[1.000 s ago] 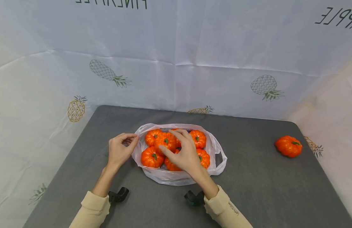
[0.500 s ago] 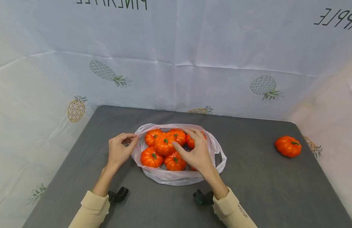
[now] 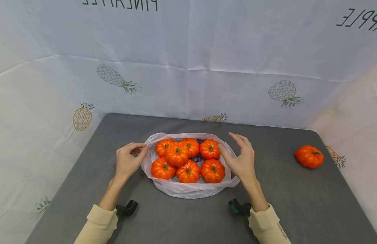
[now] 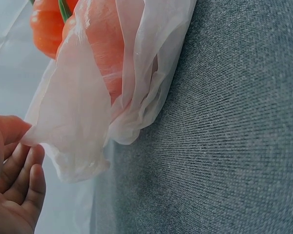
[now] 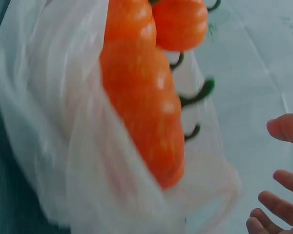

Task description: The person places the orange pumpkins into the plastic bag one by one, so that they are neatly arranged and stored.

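Observation:
A thin white plastic bag (image 3: 188,194) lies spread on the table, its mouth facing up. Inside it sit several small orange pumpkins (image 3: 188,171) with green stems, one of them (image 3: 177,154) resting on top of the others. My left hand (image 3: 130,161) pinches the bag's left rim between thumb and fingertips; in the left wrist view the edge (image 4: 36,134) is caught there. Over the bag's right side hovers my right hand (image 3: 241,161), fingers spread and holding nothing. The right wrist view has its fingertips (image 5: 283,131) apart from the bag.
One more orange pumpkin (image 3: 309,156) lies alone near the right edge of the dark grey table (image 3: 277,189). White cloth (image 3: 188,91) printed with pineapples hangs behind and at both sides. A black wrist mount (image 3: 127,208) sits on each forearm.
My right hand has moved rightward from above the pumpkins to the bag's right side, uncovering the pumpkins on that side. The left hand keeps its pinch on the rim.

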Action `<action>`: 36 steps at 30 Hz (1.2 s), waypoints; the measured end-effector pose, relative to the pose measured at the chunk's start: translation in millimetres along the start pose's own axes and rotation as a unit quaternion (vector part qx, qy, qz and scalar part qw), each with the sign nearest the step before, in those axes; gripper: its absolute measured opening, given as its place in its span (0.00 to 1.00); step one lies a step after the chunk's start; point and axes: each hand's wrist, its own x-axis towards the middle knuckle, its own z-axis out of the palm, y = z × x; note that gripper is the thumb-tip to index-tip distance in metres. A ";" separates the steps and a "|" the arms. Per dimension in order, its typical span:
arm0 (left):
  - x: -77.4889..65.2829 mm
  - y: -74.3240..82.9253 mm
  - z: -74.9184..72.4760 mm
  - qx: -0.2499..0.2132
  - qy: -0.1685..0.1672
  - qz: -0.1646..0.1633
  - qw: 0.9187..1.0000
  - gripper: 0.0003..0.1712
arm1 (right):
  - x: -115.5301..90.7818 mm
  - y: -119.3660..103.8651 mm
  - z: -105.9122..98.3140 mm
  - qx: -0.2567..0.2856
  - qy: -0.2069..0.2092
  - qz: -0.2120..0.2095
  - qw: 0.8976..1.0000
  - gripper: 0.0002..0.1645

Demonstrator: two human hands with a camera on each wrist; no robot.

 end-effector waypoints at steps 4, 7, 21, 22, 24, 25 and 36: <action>-0.1 0.4 -1.5 -0.007 -0.006 -0.006 1.000 0.03 | 0.5 16.8 -12.9 -0.026 0.020 0.013 0.999 0.33; 0.3 0.2 -2.2 -0.011 -0.010 -0.010 1.000 0.03 | -0.5 26.8 -21.2 -0.037 0.029 0.023 0.999 0.33; 0.3 -0.2 -2.4 -0.007 -0.008 -0.007 1.000 0.05 | -0.1 60.1 -52.9 -0.058 0.079 0.063 0.993 0.32; 0.1 -0.2 -2.5 -0.007 -0.009 -0.008 1.000 0.04 | -0.4 63.0 -55.0 -0.059 0.082 0.066 0.993 0.32; 0.1 -0.2 -2.8 -0.007 -0.009 -0.009 1.000 0.04 | -1.7 69.0 -59.1 -0.064 0.089 0.075 0.991 0.32; 0.1 -0.1 -3.1 -0.008 -0.009 -0.009 1.000 0.04 | -2.3 72.4 -61.2 -0.065 0.094 0.078 0.990 0.33; -0.1 -1.9 -4.2 -0.008 -0.010 -0.005 1.000 0.06 | 2.7 98.5 -102.4 -0.095 0.138 0.110 0.980 0.35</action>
